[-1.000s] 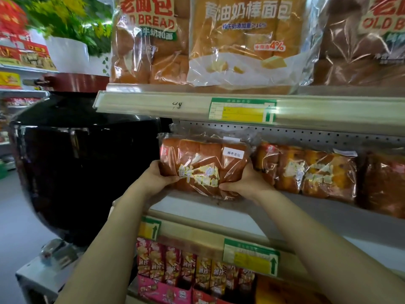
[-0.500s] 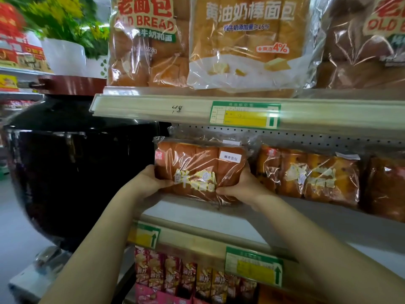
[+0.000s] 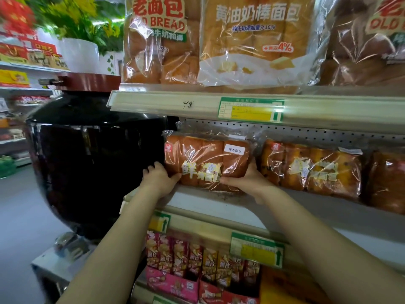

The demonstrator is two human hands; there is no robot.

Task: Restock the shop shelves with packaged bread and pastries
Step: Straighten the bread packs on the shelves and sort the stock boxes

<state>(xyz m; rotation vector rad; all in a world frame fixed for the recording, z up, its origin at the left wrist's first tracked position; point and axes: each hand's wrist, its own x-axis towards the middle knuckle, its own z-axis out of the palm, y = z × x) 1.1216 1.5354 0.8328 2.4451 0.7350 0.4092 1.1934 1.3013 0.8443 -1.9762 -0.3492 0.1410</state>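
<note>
A clear-wrapped pack of brown bread (image 3: pixel 206 163) with a small white label stands on its edge at the left end of the middle shelf (image 3: pixel 219 205). My left hand (image 3: pixel 158 178) grips its lower left corner, thumb on the front. My right hand (image 3: pixel 247 178) holds its lower right corner from below and the side. Just to the right stands a second, similar bread pack (image 3: pixel 311 170), close to my right hand.
Large bread bags (image 3: pixel 254 40) fill the top shelf above a price rail (image 3: pixel 252 109). Snack packets (image 3: pixel 197 262) hang below. A big black glossy jar (image 3: pixel 94 159) with a red lid stands immediately left of the shelf end. A further dark pack (image 3: pixel 388 181) sits far right.
The bread pack has been pushed a little further back on the shelf, both hands still on its lower corners. The view has shifted slightly.
</note>
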